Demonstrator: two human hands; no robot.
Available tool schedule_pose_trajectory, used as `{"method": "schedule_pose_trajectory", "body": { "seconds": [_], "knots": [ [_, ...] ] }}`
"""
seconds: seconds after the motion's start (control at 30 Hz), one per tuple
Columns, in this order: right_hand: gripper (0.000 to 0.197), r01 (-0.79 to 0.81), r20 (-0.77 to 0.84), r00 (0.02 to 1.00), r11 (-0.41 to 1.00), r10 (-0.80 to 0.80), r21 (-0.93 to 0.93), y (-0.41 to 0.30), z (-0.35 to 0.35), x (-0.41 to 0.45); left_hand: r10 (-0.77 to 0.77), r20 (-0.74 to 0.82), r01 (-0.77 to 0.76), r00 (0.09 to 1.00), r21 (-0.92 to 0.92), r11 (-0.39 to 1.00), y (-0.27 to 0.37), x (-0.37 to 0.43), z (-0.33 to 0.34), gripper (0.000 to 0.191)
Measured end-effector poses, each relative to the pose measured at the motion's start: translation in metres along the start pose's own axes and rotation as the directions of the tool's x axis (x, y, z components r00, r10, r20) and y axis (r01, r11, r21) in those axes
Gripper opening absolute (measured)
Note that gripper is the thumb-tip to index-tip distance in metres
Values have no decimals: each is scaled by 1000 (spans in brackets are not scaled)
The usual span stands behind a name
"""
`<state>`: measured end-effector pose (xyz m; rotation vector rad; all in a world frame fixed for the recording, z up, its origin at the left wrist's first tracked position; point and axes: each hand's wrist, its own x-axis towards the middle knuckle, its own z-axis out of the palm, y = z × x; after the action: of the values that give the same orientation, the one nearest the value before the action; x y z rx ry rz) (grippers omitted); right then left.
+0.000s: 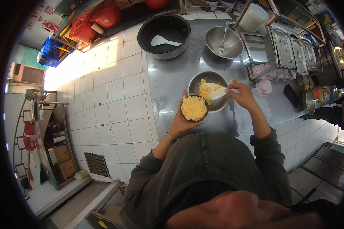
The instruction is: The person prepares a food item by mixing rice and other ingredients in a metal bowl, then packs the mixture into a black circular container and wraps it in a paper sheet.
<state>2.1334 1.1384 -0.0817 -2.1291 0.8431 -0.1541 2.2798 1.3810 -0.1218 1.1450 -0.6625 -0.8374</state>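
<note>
My left hand holds a small dark bowl filled to the rim with yellow fried rice. In my right hand is the handle end of a white rice paddle. Its blade lies inside a steel mixing bowl, over some loose yellow rice. The small bowl overlaps the near left rim of the steel bowl from above; whether they touch I cannot tell. A sheet of thin white plastic lies on the table beneath my right forearm.
On the steel table stand a large black pot with a white paddle, a clear plastic container, and a steel bowl with a fork. Rightward are paper-wrapped rice packs, lidded steel pans and a dark phone.
</note>
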Motion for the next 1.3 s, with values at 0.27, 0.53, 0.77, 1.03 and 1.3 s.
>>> {"method": "schedule_pose_trajectory", "body": {
  "seconds": [0.27,0.53,0.77,1.03,1.3],
  "knots": [
    [21,126,-318,927,963,-200,-238,-48,-35,-33,20,20,-26,1000,408,912,6,40,15,97],
    [36,149,-199,945,883,-260,-446,-50,25,-92,51,4,-50,999,254,966,-1,65,38,94],
    [32,199,-147,949,891,-280,-409,-33,9,-90,26,96,-55,995,314,948,-6,63,31,97],
    [30,-78,-38,996,995,81,59,-50,-2,-77,81,138,-107,987,194,975,-5,62,30,97],
    [34,-60,169,976,909,141,-412,-62,23,-87,55,195,-119,979,331,936,11,55,33,90]
  ]
}}
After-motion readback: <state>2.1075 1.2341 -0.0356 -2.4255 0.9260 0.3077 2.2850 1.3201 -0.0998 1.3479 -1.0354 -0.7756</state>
